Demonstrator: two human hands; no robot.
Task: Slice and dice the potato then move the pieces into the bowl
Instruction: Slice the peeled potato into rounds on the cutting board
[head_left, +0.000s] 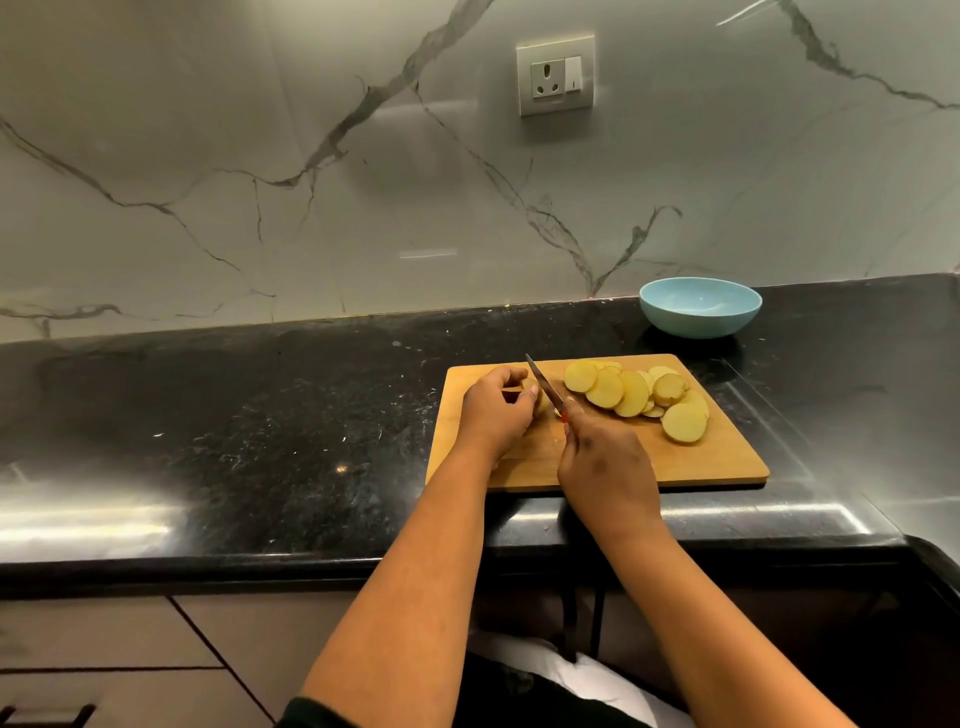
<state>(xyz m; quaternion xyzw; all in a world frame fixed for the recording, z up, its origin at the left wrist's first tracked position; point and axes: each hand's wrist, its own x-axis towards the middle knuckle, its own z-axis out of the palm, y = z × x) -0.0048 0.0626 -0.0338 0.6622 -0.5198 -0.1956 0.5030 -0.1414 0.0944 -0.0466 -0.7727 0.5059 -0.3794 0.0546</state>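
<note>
Potato (540, 397) stub sits near the board's (597, 462) left edge, your left hand (496, 410) pinching it. Right hand (605, 462) clamps the knife (544, 385), blade at the stub. Slices (636, 397) pile toward the right edge; bowl (700, 307) beyond the far-right corner. Slicing nearly done; next, stack and dice.

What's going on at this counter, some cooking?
A person is slicing a potato on a wooden cutting board. The left hand holds the last potato piece, and the right hand grips a knife against it. Round slices lie piled on the board. The blue bowl behind holds none.
</note>
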